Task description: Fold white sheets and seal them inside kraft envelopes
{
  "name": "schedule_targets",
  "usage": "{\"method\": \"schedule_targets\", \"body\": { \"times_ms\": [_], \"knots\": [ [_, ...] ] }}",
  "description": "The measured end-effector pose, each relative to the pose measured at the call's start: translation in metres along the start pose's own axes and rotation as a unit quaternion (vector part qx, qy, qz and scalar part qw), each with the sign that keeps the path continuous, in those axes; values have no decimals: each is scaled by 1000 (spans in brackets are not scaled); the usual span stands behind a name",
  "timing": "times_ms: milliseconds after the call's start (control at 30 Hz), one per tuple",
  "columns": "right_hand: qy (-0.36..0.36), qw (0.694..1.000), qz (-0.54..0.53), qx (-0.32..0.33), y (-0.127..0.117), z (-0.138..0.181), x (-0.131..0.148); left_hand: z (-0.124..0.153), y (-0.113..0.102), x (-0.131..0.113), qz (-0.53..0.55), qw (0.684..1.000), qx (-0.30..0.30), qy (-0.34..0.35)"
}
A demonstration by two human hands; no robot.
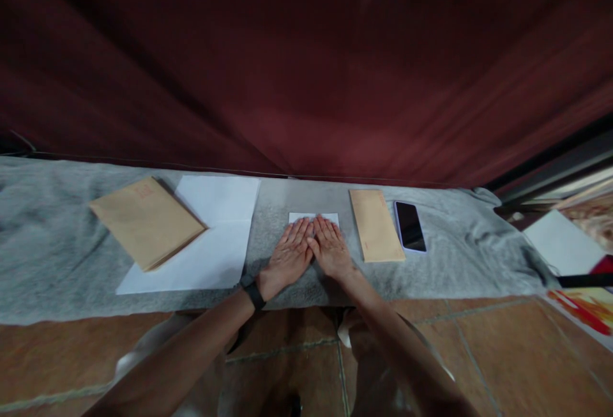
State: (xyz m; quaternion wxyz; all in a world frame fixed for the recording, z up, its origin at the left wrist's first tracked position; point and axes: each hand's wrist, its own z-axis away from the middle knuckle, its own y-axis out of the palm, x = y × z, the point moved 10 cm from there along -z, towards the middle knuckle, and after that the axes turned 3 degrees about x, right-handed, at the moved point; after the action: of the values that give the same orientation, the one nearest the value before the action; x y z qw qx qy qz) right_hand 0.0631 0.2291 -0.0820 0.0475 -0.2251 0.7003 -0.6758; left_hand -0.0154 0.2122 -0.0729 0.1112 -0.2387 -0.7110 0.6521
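Both my hands lie palm down in front of me, the left hand [288, 255] and the right hand [334, 252] side by side, thumbs meeting in the middle. The fingers [300, 230] on each are stretched out straight and flat, angled inward, resting on top of a small white rectangle of paper [295, 216] and gripping nothing. Only the paper's far strip shows beyond my fingertips; the rest is hidden beneath my hands. It sits midway along a narrow worktop [462, 241] draped in soft grey plush cloth [52, 228].

To my left a large white sheet of paper [211, 256] lies spread, a crease running across it, and a tan paper envelope stack [148, 222] with faint red printing rests askew over its left part. To my right, near my hand, lies a slim tan paper envelope [377, 225], with a dark-screened phone with a pale purple edge [410, 227] just beside it. I wear a black wristband [253, 292] on my left wrist. A dark red fabric curtain [306, 85] hangs behind the worktop, and terracotta floor tiles [507, 343] show below.
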Motion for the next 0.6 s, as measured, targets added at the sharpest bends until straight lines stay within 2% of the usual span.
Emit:
{"method": "schedule_targets", "body": {
  "times_ms": [167, 367, 500, 600],
  "knots": [
    [8, 1000, 17, -18, -3, 2, -6, 3, -3, 13, 6, 1000, -15, -25],
    [19, 999, 36, -24, -8, 7, -16, 9, -11, 40, 34, 996, -30, -80],
    [29, 999, 35, -28, -11, 8, -21, 6, -13, 62, 168, 978, -49, -110],
    [27, 999, 33, -27, -12, 7, -19, 4, -10, 83, 311, 934, -77, -160]
  ]
}}
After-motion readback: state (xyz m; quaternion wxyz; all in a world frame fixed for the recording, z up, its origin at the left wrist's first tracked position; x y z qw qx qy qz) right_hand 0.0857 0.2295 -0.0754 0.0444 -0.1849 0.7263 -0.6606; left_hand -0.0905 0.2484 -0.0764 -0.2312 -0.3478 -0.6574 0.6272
